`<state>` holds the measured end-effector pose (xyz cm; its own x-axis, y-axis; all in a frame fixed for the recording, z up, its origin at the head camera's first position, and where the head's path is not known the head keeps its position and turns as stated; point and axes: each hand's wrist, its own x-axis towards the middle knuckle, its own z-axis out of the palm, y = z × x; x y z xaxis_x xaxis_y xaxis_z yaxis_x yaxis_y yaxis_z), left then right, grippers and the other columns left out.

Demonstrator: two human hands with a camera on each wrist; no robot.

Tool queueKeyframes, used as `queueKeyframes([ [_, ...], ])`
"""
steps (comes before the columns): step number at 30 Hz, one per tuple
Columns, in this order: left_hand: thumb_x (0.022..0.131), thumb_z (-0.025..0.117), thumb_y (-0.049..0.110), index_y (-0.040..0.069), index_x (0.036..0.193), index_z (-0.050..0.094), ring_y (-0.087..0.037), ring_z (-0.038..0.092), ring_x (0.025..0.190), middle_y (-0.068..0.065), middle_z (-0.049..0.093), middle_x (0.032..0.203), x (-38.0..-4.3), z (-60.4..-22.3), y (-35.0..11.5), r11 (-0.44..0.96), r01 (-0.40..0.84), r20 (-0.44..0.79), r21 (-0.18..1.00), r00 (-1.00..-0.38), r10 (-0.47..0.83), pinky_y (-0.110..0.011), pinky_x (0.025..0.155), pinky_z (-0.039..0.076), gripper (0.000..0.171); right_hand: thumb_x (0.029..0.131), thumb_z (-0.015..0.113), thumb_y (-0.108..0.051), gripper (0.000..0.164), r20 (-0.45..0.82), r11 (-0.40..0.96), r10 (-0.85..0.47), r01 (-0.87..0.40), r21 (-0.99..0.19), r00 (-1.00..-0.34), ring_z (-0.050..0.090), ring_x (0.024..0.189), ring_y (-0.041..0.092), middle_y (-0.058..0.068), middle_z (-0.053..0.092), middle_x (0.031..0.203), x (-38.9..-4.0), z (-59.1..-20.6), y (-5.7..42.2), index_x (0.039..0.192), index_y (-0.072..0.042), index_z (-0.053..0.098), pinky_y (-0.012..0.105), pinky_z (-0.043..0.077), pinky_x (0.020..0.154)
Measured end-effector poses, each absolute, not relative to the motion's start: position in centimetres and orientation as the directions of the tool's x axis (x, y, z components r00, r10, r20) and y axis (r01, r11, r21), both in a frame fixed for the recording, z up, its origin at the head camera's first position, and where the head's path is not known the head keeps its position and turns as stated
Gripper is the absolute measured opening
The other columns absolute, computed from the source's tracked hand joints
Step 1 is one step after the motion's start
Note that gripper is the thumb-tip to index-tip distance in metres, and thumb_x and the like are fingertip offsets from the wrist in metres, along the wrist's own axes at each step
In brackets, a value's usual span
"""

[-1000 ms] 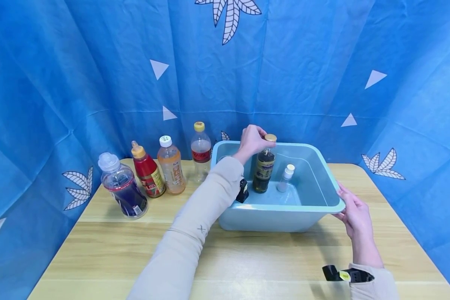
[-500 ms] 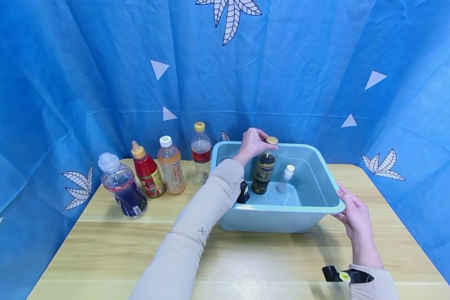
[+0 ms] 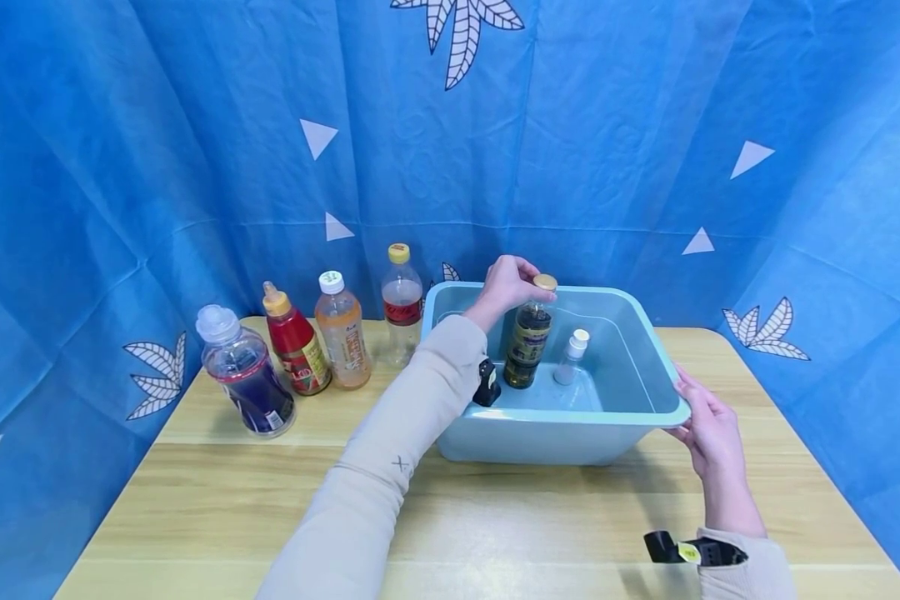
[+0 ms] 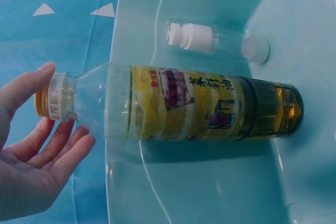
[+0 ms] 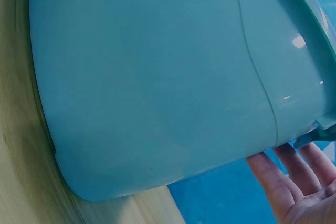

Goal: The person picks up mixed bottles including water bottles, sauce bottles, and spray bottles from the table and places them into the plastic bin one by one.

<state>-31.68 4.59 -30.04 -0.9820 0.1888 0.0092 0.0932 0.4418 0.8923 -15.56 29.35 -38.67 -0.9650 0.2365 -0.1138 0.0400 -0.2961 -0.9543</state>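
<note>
My left hand [image 3: 506, 287] pinches the yellow cap of a cooking oil bottle [image 3: 527, 346], thumb on one side and fingers on the other. The bottle stands nearly upright inside a light blue plastic tub [image 3: 547, 418]. Its yellow label and the dark golden oil near its base show in the left wrist view, where the left fingers lie around the cap and neck. Beside it in the tub stands a small clear bottle [image 3: 572, 358] with a white cap. My right hand [image 3: 712, 425] holds the tub's right rim, fingertips against the outer wall below the rim.
Left of the tub on the wooden table [image 3: 570, 533] stand a drink bottle with a yellow cap [image 3: 402, 312], an orange drink bottle [image 3: 343, 333], a red sauce bottle [image 3: 297, 346] and a bottle of purple liquid [image 3: 247, 375]. A blue curtain [image 3: 585, 125] hangs behind.
Since one second ago my left hand and the oil bottle have come down slightly, with a small shift right. Over the last half second they barely move. My right hand stays at the rim.
</note>
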Motion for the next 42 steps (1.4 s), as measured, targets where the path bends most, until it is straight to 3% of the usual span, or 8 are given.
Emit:
queueKeyframes([
  [14,0.068,0.077,0.024,0.008,0.101,0.06,-0.015,0.053,0.088,-0.003,0.059,0.095,-31.0,-28.4,3.8,0.452,0.112,0.037,0.885,-0.984,0.172,-0.027,0.076,0.045,0.041,0.086,0.059,-0.023,0.019,-0.127,-0.291,0.236,0.054,-0.955,-0.964,0.064,0.072,0.009,-0.018,0.061,0.091,-15.7,-38.6,29.6,0.102,-0.028,0.067,0.026,0.052,0.06],
  [23,0.074,0.072,0.024,0.008,0.105,0.06,-0.015,0.053,0.091,-0.002,0.06,0.095,-30.3,-27.1,2.5,0.421,0.187,0.114,0.888,-0.975,0.193,-0.027,0.078,0.046,0.036,0.086,0.059,-0.023,0.032,-0.09,-0.267,0.226,0.027,-0.963,-0.97,0.064,0.08,0.017,-0.01,0.058,0.112,-17.8,-42.8,32.8,0.118,-0.02,0.059,0.035,0.052,0.065],
  [33,0.076,0.07,0.022,0.006,0.103,0.062,-0.015,0.055,0.092,-0.003,0.062,0.094,-29.1,-26.2,0.2,0.343,0.203,0.159,0.917,-0.975,0.154,-0.026,0.075,0.046,0.033,0.084,0.061,-0.025,0.021,-0.117,-0.272,0.251,0.046,-0.961,-0.961,0.063,0.072,0.008,-0.019,0.061,0.093,-15.8,-39.0,29.8,0.104,-0.028,0.066,0.028,0.052,0.061],
  [42,0.08,0.067,0.018,0.004,0.1,0.062,-0.02,0.059,0.086,-0.008,0.063,0.095,-27.6,-26.4,-1.9,0.258,0.28,0.246,0.925,-0.957,0.156,-0.025,0.07,0.05,0.025,0.084,0.061,-0.029,0.033,-0.152,-0.238,0.268,0.087,-0.967,-0.952,0.063,0.076,0.01,-0.009,0.054,0.117,-16.8,-40.6,31.1,0.117,-0.026,0.059,0.03,0.052,0.065],
])
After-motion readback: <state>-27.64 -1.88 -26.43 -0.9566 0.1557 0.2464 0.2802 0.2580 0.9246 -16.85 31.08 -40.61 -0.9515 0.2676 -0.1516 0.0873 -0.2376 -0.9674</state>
